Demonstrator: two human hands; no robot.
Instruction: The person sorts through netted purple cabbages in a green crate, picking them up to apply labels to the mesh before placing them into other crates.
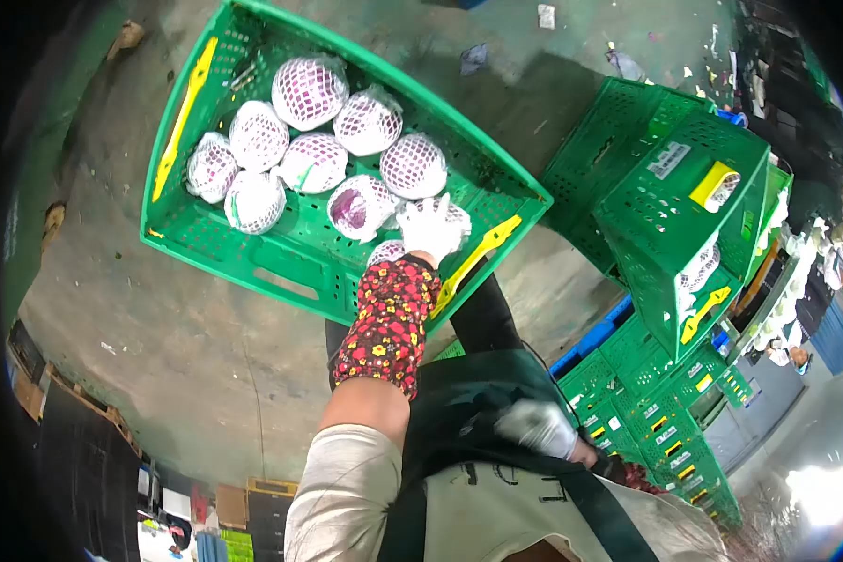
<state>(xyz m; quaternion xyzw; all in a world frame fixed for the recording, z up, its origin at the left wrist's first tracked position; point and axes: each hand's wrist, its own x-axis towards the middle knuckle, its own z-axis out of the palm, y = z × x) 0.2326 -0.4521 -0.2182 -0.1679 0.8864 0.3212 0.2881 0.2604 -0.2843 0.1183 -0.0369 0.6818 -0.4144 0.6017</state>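
Note:
Round purple heads that look like red cabbages, each in a white foam net, lie in a green plastic crate (295,302) with yellow handles. My left hand (426,228), in a white glove below a flowered sleeve cover, reaches over the near side. Its fingers are on a netted red cabbage (456,217) at the crate's right end, partly hidden under the hand. Beside it lies another red cabbage (356,208) with bare purple showing through its net. Low in front of the dark apron (468,403), my gloved right hand (539,426) is smeared by motion, away from the crate.
To the right stand more green crates (670,187), one tilted with netted heads (700,269) inside. Several stacked green crates (660,421) stand at the lower right, near a blue edge (590,337). Litter (474,59) lies on the concrete floor.

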